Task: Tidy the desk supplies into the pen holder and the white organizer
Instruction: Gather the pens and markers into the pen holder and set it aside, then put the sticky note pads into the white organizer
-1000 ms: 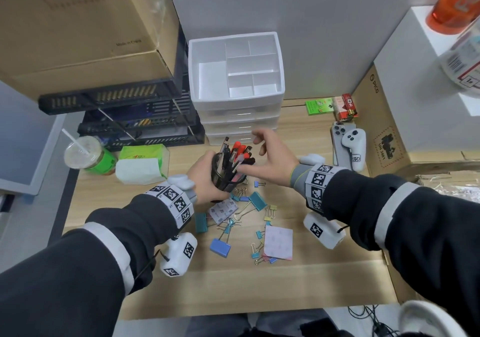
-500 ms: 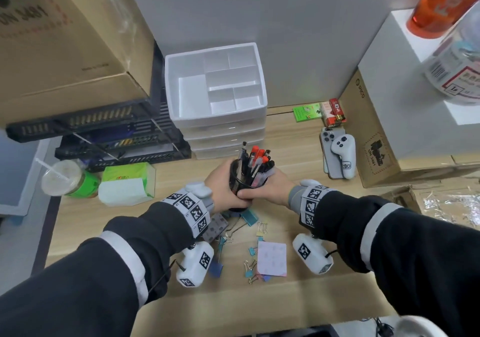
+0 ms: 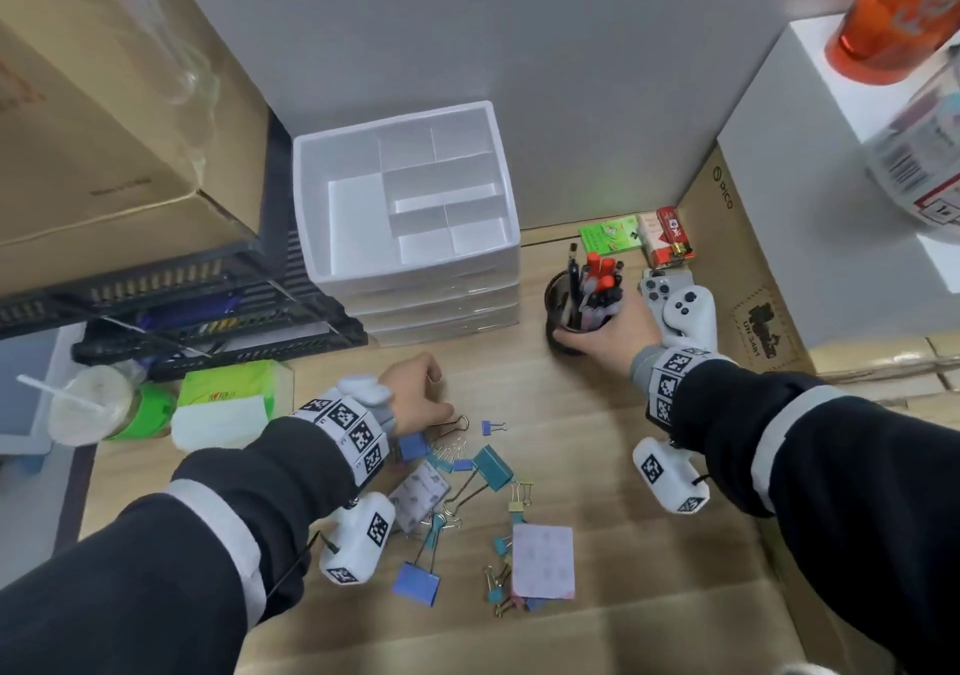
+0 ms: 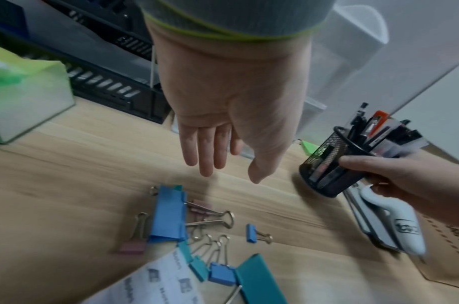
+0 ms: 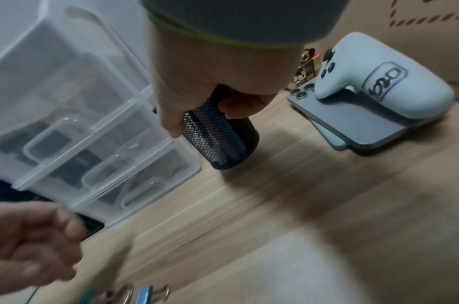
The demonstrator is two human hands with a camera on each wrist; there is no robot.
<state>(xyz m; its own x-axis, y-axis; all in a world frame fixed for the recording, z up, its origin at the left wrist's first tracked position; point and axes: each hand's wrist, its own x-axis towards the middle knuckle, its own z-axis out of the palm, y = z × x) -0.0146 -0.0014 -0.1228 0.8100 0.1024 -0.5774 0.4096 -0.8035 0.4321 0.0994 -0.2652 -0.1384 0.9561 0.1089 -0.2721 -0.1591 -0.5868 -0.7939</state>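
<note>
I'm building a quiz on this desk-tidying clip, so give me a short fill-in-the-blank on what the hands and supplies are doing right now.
1. The right hand grips the black mesh ____, which is full of pens.
2. The left hand hovers with fingers extended over the scattered binder ____ on the desk.
3. The top tray of the white organizer holds ____ supplies so far.
4. A white controller lies on top of a ____.

Missing words: pen holder; clips; no; phone
</note>
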